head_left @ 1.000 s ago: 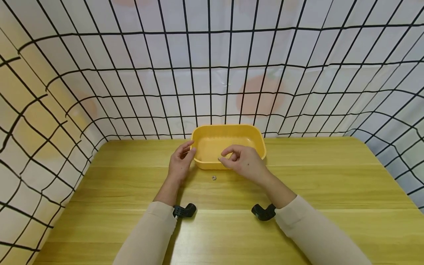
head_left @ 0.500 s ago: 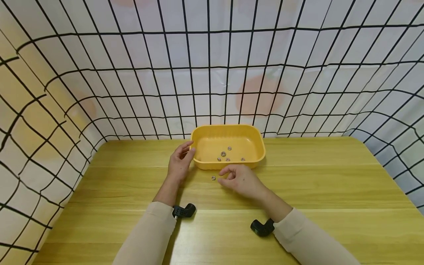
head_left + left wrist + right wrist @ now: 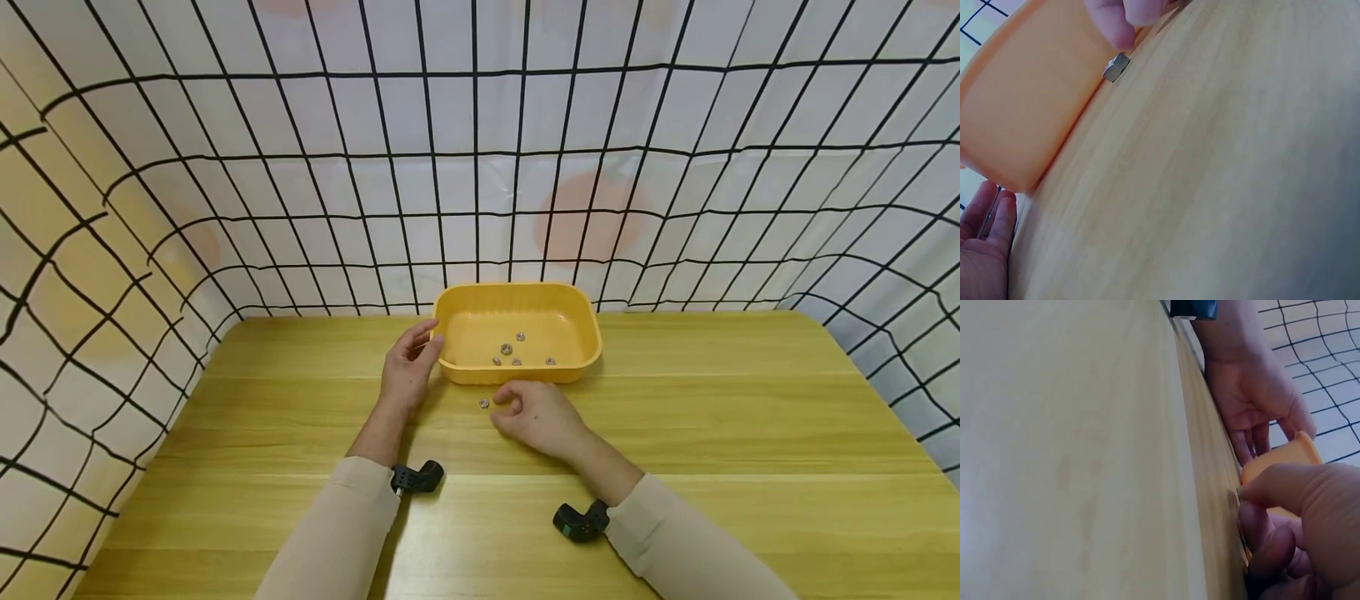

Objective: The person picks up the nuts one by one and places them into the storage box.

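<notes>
A small metal hex nut point(image 3: 483, 403) lies on the wooden table just in front of a yellow plastic basket point(image 3: 465, 376). My right hand point(image 3: 542, 422) is low over the table to the right of it, thumb and index finger apart with their tips right by the nut. In the left wrist view the loose nut point(image 3: 1116, 67) shows close to the basket's wall, beneath those fingertips. At the basket's left end, my left hand point(image 3: 406, 373) rests its loosely extended fingers and thumb against the side. Several similar nuts point(image 3: 506, 349) are scattered on the basket's floor.
Black wire grid panels point(image 3: 495, 155) stand behind the table and along both sides, with pale cloth beyond them. The basket sits near the table's point(image 3: 712, 400) back edge. Each wrist wears a black camera point(image 3: 581, 522).
My right hand has released a nut into the basket, then come back toward me and down to the nut on the table. My left hand stays at the basket's end.
</notes>
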